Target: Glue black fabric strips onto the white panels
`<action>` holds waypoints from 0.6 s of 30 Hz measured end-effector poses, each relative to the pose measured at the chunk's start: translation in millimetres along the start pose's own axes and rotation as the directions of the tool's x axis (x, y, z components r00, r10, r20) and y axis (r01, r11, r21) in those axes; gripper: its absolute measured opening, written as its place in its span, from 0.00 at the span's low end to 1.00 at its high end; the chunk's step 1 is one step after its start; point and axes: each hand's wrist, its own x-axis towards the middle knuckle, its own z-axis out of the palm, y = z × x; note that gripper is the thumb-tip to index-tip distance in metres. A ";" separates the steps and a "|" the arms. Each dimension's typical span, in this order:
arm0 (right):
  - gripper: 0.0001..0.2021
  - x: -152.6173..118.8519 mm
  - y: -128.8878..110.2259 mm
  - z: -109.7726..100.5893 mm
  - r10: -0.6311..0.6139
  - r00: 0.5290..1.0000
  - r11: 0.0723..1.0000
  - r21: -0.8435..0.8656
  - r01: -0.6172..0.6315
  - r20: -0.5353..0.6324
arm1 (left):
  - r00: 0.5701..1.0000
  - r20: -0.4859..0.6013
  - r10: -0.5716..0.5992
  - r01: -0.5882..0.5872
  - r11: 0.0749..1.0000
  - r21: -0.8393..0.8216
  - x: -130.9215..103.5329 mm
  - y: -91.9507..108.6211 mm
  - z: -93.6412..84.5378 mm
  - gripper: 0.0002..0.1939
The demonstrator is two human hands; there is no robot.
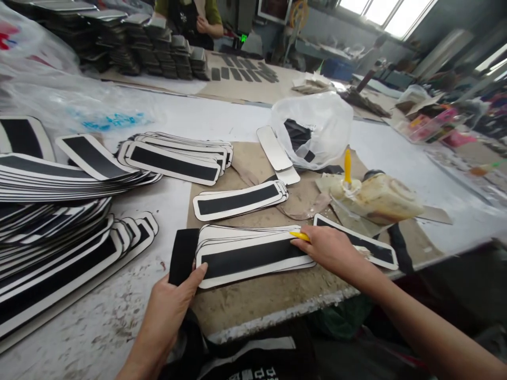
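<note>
A stack of long white-edged pieces with black centre strips (253, 256) lies before me near the table's front edge. My left hand (170, 301) grips the stack's left end, thumb on top; a plain black piece (184, 257) shows beside that thumb. In my right hand (327, 248) is a yellow tool (300, 236), its tip over the stack's upper right part. Just behind lies a smaller stack of similar pieces (240, 201). One more strip piece (356, 241) rests beyond my right wrist, partly covered by it.
Large piles of strip pieces (59, 264) fill the left side. A plastic bag (332, 126) with black pieces stands behind. To the right, a stained yellowish container (390, 198) lies near an upright yellow tool (347, 166). A person (192, 21) is across the table.
</note>
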 end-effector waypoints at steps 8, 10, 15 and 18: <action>0.17 12.5 7.0 7.7 -0.027 0.998 0.999 0.049 0.024 0.057 | 0.998 0.052 -0.033 0.034 0.999 -0.029 -2.5 1.6 0.9 0.19; 0.17 16.0 9.8 8.9 -0.039 0.995 0.997 0.075 0.032 0.088 | 0.998 0.056 -0.037 0.038 0.999 -0.023 -2.7 3.1 1.9 0.19; 0.16 25.7 18.3 12.6 -0.111 0.983 0.983 0.161 0.088 0.143 | 0.996 0.039 -0.083 0.082 0.996 0.023 -1.7 6.6 3.5 0.21; 0.15 25.6 18.5 12.9 -0.126 0.981 0.980 0.169 0.100 0.151 | 0.996 0.017 -0.090 0.089 0.995 0.051 -1.7 6.4 3.6 0.22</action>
